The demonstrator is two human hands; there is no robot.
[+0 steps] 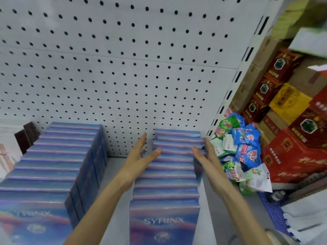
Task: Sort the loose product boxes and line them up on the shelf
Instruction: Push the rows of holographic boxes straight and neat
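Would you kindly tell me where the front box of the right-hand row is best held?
Take the front box by its two narrow sides near the top, coming from above. It stands upright with bare shelf on either side, and the next box sits against its back, so only the sides offer a grip.

right row of boxes [168, 175]: printed card, glossy, smooth, shimmery blue-purple sheen, looks film-wrapped. left row of boxes [46, 165]: same finish. back panel [123, 76]: white, matt, smooth, punched with round holes, looks like painted metal. slotted post [235, 82]: same white coat. shelf [116, 200]: smooth white, faint sheen. packets [247, 147], right: thin plastic film, glossy, crinkled. red cartons [292, 156], far right: printed cardboard, semi-gloss, gold print. brown cartons [251, 73] behind: plain cardboard, matt. blue grid [272, 209], near right: moulded plastic, ribbed.
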